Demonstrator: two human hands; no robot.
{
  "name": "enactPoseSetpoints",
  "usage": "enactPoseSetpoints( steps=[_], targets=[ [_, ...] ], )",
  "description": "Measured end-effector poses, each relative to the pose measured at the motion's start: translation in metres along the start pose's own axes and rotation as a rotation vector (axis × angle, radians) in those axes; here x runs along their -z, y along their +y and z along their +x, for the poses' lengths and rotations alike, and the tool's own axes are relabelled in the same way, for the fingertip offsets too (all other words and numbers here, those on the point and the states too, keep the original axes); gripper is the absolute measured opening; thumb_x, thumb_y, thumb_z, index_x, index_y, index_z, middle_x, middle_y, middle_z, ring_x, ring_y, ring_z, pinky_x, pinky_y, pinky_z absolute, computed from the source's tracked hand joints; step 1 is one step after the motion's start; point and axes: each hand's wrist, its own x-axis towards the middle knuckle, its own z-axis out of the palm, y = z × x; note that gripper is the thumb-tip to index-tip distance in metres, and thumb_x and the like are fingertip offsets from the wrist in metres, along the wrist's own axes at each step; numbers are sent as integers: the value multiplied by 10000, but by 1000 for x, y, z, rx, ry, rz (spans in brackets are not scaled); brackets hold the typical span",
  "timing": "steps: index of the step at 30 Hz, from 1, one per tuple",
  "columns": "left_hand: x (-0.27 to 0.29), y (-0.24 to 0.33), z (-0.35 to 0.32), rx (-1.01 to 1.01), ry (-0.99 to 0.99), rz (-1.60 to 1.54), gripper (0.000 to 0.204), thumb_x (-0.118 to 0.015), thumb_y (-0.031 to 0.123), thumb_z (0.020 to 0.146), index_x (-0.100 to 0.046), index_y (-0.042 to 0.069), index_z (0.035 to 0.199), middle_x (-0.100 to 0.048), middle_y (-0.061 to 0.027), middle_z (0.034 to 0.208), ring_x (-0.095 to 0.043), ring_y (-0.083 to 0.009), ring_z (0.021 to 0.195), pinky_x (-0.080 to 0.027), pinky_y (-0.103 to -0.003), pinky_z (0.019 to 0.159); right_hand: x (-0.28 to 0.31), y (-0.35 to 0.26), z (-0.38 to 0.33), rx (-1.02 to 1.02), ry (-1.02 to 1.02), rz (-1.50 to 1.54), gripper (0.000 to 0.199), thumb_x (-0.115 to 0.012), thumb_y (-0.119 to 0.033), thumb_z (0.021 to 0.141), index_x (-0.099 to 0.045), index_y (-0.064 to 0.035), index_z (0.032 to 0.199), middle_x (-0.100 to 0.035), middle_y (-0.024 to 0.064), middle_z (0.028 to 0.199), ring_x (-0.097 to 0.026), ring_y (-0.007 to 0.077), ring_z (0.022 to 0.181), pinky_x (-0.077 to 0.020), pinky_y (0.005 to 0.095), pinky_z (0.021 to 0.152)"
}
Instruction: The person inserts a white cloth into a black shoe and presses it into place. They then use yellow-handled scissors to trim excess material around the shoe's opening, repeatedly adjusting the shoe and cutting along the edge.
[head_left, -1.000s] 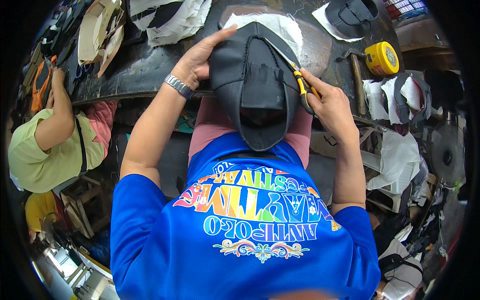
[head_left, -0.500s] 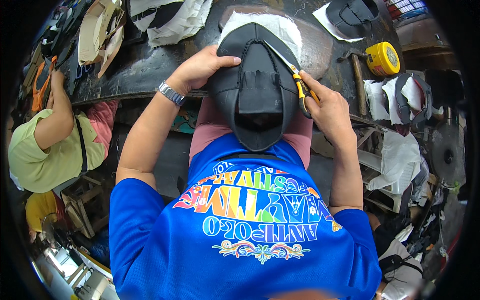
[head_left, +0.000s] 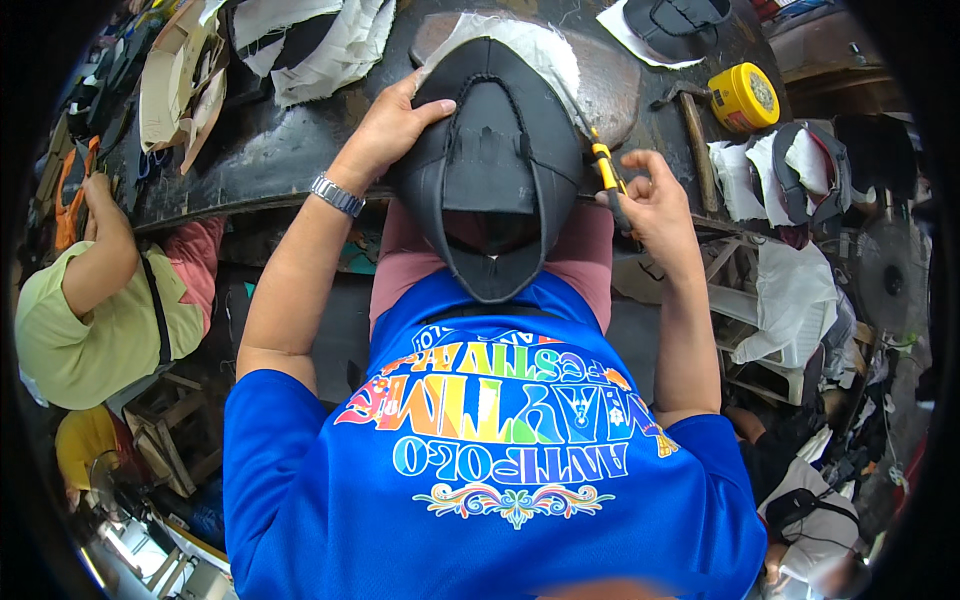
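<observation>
Black upper (head_left: 488,175), nice braided trim (head_left: 487,78), white cloth (head_left: 545,50) at 12 o'clock; left hand (head_left: 393,122) pinching upper, right hand (head_left: 655,205) got scissors (head_left: 604,165).

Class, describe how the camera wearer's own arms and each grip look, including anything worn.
Short blue sleeves end near the elbows, leaving the forearms bare. A silver-coloured metal link band circles the left wrist; none shows on the right wrist. The left grip and right grip are ungloved.

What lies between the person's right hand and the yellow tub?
In the head view, a wooden-handled hammer lies between the right hand and the yellow tub.
</observation>
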Motion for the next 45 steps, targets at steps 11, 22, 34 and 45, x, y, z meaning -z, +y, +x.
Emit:
enactPoseSetpoints(
  steps=[11,22,34,45],
  targets=[
    [14,12,-9,222,16,-246,542,-692,115,898,-491,-59,1370,-682,-140,1124,-675,-149,902,-566,-277,802,10,16,-17,-163,122,90,338,-848,-222,774,-640,-9,936,-539,-16,556,-477,45,467,-362,217,419],
    [30,7,-24,223,-19,-647,475,-661,37,910,-501,-40,1350,-693,-114,1073,-714,-154,828,-611,-288,738,-1,39,-45,-191,-336,687,288,-761,-247,877,-625,-32,1013,-633,26,753,-572,76,597,-449,208,529],
    [32,-5,-41,149,30,-807,315,-667,41,922,-611,-9,1228,-712,-90,1024,-711,-162,871,-605,-307,763,-59,18,-64,-58,-527,919,620,-727,-526,838,-533,-26,1149,-586,70,882,-551,116,731,-466,239,694],
    [39,-2,-49,192,8,-740,346,-670,43,915,-592,-28,1244,-704,-109,1072,-712,-178,895,-610,-331,794,-60,17,-69,-162,-417,944,321,-721,-277,893,-571,-38,1047,-566,24,725,-503,45,566,-405,171,467]
  ],
)
